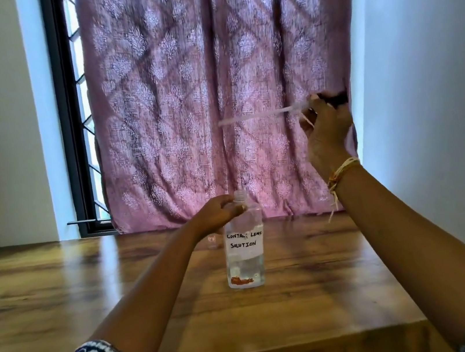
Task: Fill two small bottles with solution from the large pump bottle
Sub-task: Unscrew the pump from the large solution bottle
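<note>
The large clear bottle [245, 253], labelled "CONTACT LENS SOLUTION", stands upright in the middle of the wooden table [61, 294] with its neck uncovered. My left hand [216, 213] grips its shoulder just below the neck. My right hand [325, 127] is raised high to the right and holds the black pump head [334, 98]. The pump's long white dip tube [258, 116] sticks out leftward, blurred, well above the bottle. One small clear bottle [211, 241] is partly visible on the table behind my left wrist.
A pink patterned curtain [211, 88] hangs close behind the table's far edge, with a black window frame [74, 140] to its left. White walls close in on both sides. The table's near edge runs under my forearms.
</note>
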`<state>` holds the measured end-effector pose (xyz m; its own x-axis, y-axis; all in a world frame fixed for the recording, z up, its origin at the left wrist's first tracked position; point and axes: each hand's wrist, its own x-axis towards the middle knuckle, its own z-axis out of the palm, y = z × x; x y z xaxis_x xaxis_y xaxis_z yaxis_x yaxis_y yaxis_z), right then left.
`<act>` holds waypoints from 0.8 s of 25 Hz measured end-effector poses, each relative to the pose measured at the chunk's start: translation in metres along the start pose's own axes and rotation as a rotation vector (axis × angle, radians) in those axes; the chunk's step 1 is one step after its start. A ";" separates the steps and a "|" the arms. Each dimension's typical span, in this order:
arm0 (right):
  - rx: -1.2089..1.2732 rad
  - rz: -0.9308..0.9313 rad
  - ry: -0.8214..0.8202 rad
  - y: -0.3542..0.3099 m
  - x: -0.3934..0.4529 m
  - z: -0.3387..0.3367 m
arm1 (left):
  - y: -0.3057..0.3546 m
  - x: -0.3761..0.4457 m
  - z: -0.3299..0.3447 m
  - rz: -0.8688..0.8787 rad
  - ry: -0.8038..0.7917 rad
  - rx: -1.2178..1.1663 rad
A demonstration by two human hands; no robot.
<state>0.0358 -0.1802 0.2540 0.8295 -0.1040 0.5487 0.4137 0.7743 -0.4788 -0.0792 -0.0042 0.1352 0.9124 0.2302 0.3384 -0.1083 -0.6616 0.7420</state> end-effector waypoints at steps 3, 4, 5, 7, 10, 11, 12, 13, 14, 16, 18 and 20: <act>-0.201 -0.015 -0.064 0.023 -0.012 -0.046 | -0.015 -0.008 0.013 -0.014 0.075 -0.095; -0.331 -0.024 -0.132 0.033 -0.018 -0.066 | -0.025 -0.011 0.017 -0.013 0.083 -0.169; -0.480 -0.031 -0.226 0.042 -0.025 -0.087 | -0.036 -0.014 0.022 -0.021 0.081 -0.241; -0.765 -0.032 -0.413 0.059 -0.040 -0.126 | -0.061 -0.021 0.033 -0.069 0.054 -0.297; -1.137 -0.001 -0.546 0.089 -0.054 -0.179 | -0.098 -0.027 0.052 -0.130 -0.010 -0.264; -1.261 0.006 -0.567 0.098 -0.056 -0.195 | -0.105 -0.029 0.057 -0.137 -0.010 -0.261; -1.360 0.015 -0.592 0.106 -0.057 -0.211 | -0.111 -0.030 0.060 -0.136 -0.005 -0.269; -1.433 0.030 -0.620 0.111 -0.059 -0.224 | -0.112 -0.031 0.062 -0.132 0.003 -0.277; -1.471 0.062 -0.653 0.115 -0.060 -0.233 | -0.113 -0.032 0.062 -0.131 0.013 -0.277; -1.468 0.160 -0.697 0.119 -0.060 -0.241 | -0.113 -0.032 0.062 -0.121 0.019 -0.275; -1.332 0.298 -0.687 0.120 -0.063 -0.240 | -0.116 -0.031 0.063 -0.106 0.030 -0.261; -1.148 0.370 -0.558 0.122 -0.067 -0.238 | -0.117 -0.031 0.063 -0.097 0.038 -0.249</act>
<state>0.1201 -0.2280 -0.0041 0.8113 0.4789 0.3354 0.5068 -0.2901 -0.8118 -0.0701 0.0204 0.0013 0.9083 0.3134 0.2769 -0.1194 -0.4402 0.8899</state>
